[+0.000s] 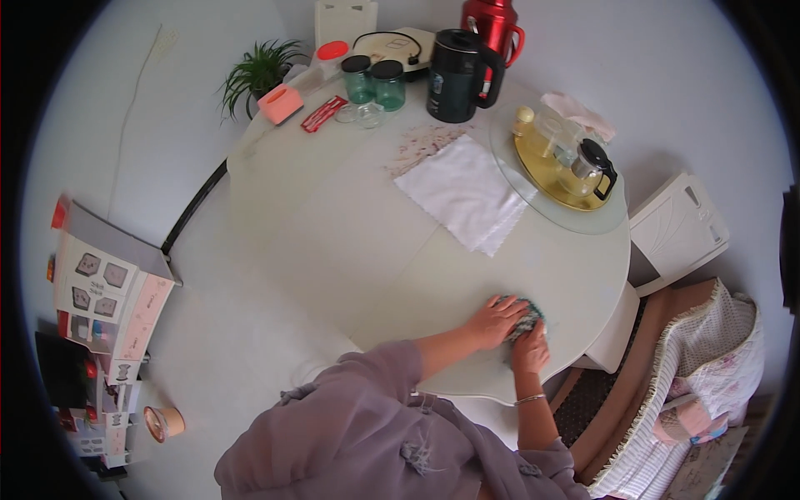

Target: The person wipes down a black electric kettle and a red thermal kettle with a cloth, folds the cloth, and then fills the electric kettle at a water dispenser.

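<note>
Near the front right edge of a pale table (300,250), my left hand (500,320) lies over a bunched green-and-white cloth (525,322). My right hand (531,351) grips the same cloth from its near side, a bracelet on that wrist. Beyond my hands a white cloth (465,194) is spread on the table. Reddish-brown specks (425,144) lie scattered at its far left edge. To its right, a gold tray (531,178) holding a glass teapot (587,175) and glassware stands on a round glass turntable (562,222).
Along the far side stand a dark electric kettle (456,81), a red thermos (494,25), two green jars (389,90), a red packet (324,114) and a pink box (280,105). A white chair (678,231) and a covered sofa (694,369) are at right, a paper tub (165,424) on the floor at left.
</note>
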`<action>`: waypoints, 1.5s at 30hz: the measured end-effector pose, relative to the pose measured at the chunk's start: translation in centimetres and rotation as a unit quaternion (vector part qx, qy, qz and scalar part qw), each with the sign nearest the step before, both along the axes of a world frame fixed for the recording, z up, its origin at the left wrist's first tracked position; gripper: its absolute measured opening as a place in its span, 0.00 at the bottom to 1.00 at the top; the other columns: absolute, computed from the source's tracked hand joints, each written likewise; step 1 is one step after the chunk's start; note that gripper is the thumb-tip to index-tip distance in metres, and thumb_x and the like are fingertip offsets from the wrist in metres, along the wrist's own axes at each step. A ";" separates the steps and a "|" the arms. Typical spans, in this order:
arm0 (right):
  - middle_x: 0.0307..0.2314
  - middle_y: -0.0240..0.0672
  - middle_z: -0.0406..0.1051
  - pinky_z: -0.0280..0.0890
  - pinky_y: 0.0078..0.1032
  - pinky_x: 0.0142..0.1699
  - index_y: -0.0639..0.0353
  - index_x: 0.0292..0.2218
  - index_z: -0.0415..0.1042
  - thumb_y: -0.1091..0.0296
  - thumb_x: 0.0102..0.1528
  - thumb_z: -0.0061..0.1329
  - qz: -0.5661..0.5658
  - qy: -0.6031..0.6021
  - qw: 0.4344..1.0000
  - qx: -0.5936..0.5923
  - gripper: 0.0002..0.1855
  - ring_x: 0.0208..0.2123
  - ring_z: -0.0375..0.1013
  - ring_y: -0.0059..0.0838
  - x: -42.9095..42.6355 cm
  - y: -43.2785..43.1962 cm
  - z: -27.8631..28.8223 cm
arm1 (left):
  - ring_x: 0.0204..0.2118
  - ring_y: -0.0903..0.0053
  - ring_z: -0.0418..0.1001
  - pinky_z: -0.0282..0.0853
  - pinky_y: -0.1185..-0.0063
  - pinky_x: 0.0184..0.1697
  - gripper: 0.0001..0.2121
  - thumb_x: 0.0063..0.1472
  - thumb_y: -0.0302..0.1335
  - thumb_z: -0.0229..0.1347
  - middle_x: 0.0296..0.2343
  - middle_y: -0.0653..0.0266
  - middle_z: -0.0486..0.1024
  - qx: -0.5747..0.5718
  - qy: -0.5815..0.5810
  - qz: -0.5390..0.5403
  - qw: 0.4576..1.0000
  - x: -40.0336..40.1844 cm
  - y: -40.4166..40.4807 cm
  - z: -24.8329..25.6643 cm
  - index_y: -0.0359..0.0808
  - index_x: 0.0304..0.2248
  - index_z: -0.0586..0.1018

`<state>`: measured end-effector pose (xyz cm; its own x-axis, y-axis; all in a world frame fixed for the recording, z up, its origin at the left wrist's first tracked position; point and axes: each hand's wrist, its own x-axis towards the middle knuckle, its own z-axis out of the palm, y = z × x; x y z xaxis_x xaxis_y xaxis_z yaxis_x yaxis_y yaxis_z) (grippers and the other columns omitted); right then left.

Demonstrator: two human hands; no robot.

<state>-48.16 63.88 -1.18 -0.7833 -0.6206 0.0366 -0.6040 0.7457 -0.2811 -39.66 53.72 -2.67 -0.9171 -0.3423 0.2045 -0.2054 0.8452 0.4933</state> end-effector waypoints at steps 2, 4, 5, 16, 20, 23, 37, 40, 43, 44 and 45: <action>0.27 0.45 0.69 0.62 0.40 0.28 0.54 0.41 0.57 0.68 0.48 0.38 0.032 -0.017 0.999 0.013 0.17 0.27 0.69 0.46 3.9 -0.4 -0.1 | 0.54 0.71 0.51 0.46 0.68 0.53 0.21 0.51 0.31 0.48 0.51 0.68 0.56 0.011 0.006 0.009 1.000 4.5 -0.4 0.7 0.38 0.46 0.66; 0.27 0.45 0.69 0.62 0.43 0.29 0.54 0.41 0.54 0.67 0.48 0.37 0.067 -0.024 0.997 0.027 0.16 0.27 0.69 0.47 8.0 -1.5 0.1 | 0.55 0.72 0.50 0.46 0.68 0.53 0.21 0.51 0.30 0.49 0.51 0.69 0.56 0.022 -0.011 0.010 1.000 9.5 -1.5 1.8 0.38 0.47 0.65; 0.26 0.45 0.68 0.62 0.43 0.29 0.54 0.40 0.55 0.68 0.48 0.38 0.085 -0.029 0.996 0.024 0.16 0.28 0.69 0.47 9.9 -2.1 0.5 | 0.55 0.72 0.50 0.46 0.68 0.53 0.21 0.51 0.30 0.49 0.51 0.69 0.56 0.022 -0.007 0.013 1.000 11.8 -2.2 1.9 0.38 0.47 0.65; 0.27 0.40 0.62 0.57 0.39 0.35 0.46 0.40 0.65 0.61 0.46 0.44 0.214 0.044 0.975 -0.042 0.17 0.33 0.63 0.42 26.0 -11.6 1.6 | 0.53 0.75 0.53 0.47 0.64 0.52 0.19 0.52 0.32 0.50 0.48 0.72 0.59 -0.099 -0.020 0.108 0.989 30.0 -12.8 1.2 0.42 0.45 0.67; 0.26 0.40 0.62 0.57 0.38 0.33 0.46 0.38 0.66 0.57 0.44 0.46 0.246 0.074 0.963 -0.077 0.17 0.32 0.64 0.41 27.7 -14.3 1.3 | 0.53 0.77 0.52 0.46 0.63 0.52 0.19 0.52 0.32 0.49 0.48 0.73 0.59 -0.090 -0.034 0.121 0.988 32.3 -15.5 1.1 0.43 0.46 0.66; 0.23 0.38 0.63 0.58 0.37 0.32 0.47 0.37 0.66 0.58 0.44 0.47 0.265 0.070 0.959 -0.076 0.16 0.28 0.65 0.39 27.3 -16.4 0.8 | 0.53 0.78 0.52 0.45 0.61 0.53 0.20 0.52 0.33 0.49 0.49 0.74 0.58 -0.111 -0.021 0.135 0.984 32.5 -17.2 0.4 0.45 0.46 0.66; 0.19 0.33 0.64 0.59 0.32 0.29 0.51 0.35 0.67 0.62 0.45 0.47 0.263 0.060 0.948 -0.171 0.13 0.24 0.66 0.34 27.6 -31.1 -0.1 | 0.53 0.79 0.53 0.40 0.58 0.54 0.19 0.53 0.29 0.47 0.49 0.73 0.59 -0.094 -0.044 0.091 0.990 32.5 -32.6 1.8 0.44 0.46 0.65; 0.19 0.32 0.64 0.59 0.31 0.29 0.50 0.37 0.67 0.61 0.45 0.48 0.262 0.051 0.948 -0.172 0.15 0.23 0.66 0.33 27.9 -34.1 0.0 | 0.54 0.78 0.52 0.40 0.57 0.54 0.19 0.53 0.27 0.47 0.48 0.73 0.59 -0.069 -0.032 0.099 0.992 32.4 -35.4 1.8 0.43 0.46 0.65; 0.19 0.32 0.64 0.59 0.31 0.28 0.49 0.38 0.67 0.61 0.44 0.48 0.273 0.057 0.946 -0.163 0.17 0.23 0.66 0.32 28.1 -36.6 0.3 | 0.54 0.78 0.52 0.41 0.57 0.53 0.19 0.52 0.26 0.48 0.48 0.73 0.59 -0.081 -0.044 0.114 0.989 32.8 -37.6 1.9 0.43 0.46 0.65; 0.19 0.32 0.64 0.59 0.31 0.28 0.50 0.38 0.67 0.61 0.44 0.48 0.287 0.058 0.943 -0.160 0.17 0.23 0.66 0.32 28.4 -37.3 0.3 | 0.54 0.78 0.52 0.41 0.57 0.53 0.19 0.52 0.26 0.48 0.48 0.73 0.59 -0.076 -0.047 0.114 0.990 33.3 -38.2 1.6 0.43 0.46 0.65; 0.19 0.32 0.64 0.59 0.30 0.27 0.50 0.38 0.67 0.61 0.44 0.48 0.300 0.062 0.938 -0.159 0.17 0.23 0.66 0.31 28.5 -38.1 0.4 | 0.54 0.78 0.53 0.41 0.57 0.53 0.19 0.52 0.26 0.48 0.48 0.73 0.59 -0.080 -0.046 0.120 0.988 33.7 -39.1 1.5 0.43 0.46 0.65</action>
<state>-19.65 25.73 -0.80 -0.2731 -0.8915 0.3616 -0.9312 0.1505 -0.3320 -5.99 14.63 -1.12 -0.8306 -0.5224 0.1928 -0.4474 0.8322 0.3275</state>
